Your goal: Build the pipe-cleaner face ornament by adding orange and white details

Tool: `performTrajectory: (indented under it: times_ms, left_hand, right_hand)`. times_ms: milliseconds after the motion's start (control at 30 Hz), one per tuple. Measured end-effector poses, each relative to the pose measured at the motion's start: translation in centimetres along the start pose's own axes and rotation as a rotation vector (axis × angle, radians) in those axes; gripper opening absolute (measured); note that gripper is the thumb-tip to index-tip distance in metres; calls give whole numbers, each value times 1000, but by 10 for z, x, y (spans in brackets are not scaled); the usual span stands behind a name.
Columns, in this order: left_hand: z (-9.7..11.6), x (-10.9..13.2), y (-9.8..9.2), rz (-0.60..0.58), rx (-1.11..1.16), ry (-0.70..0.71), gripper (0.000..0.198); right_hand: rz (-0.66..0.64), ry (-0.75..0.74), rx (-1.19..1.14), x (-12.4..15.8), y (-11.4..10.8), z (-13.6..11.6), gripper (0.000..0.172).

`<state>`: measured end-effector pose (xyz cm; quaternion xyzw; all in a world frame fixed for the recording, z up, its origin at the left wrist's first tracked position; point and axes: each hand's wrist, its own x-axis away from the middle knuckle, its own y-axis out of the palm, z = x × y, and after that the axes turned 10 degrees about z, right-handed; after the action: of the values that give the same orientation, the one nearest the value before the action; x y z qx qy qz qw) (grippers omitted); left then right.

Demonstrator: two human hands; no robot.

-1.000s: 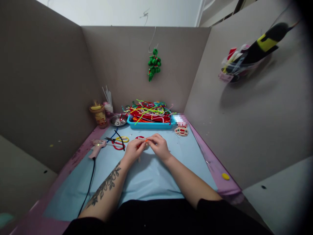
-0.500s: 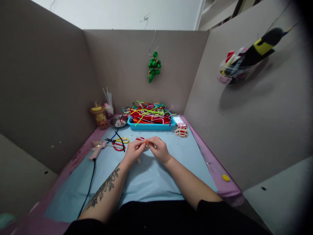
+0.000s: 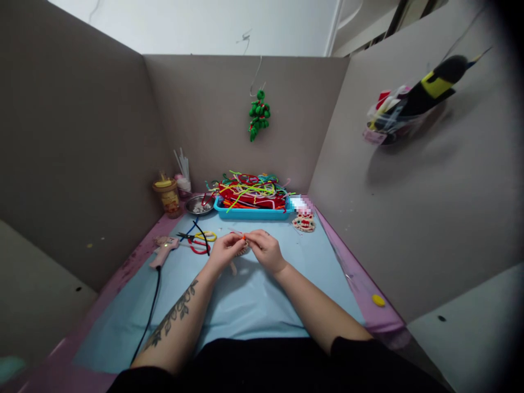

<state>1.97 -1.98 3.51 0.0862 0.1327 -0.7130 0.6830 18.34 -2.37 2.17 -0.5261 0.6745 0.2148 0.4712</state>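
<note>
I pinch one orange piece (image 3: 244, 237) between the fingers of my left hand (image 3: 223, 252) and right hand (image 3: 267, 253), both sets closed on it, above the middle of the counter (image 3: 366, 289). A light, steady grip, fingertips close together, should suit it best (my fingers hide most of it). Just beneath, partly hidden, is one cream beaded piece (image 3: 242, 250). Toward the left edge I count one pair of scissors (image 3: 192, 239) and one glue gun (image 3: 167, 248); along the back edge, one blue tray (image 3: 254, 215) of countless stems (image 3: 254, 191), one bowl (image 3: 200, 213), one cup (image 3: 170, 202); by the right edge, one yellow disc (image 3: 378, 301).
</note>
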Motion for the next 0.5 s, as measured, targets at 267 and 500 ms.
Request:
performTrajectory:
  times_ms: [267, 500]
  left_hand:
    - [-4, -3, -4, 12, -106, 90, 25]
    - [-5, -4, -1, 13, -59, 38, 28]
  right_hand:
    - [-8, -18, 70, 0, 3, -1, 24]
    - [71, 175, -2, -5, 3, -4, 17]
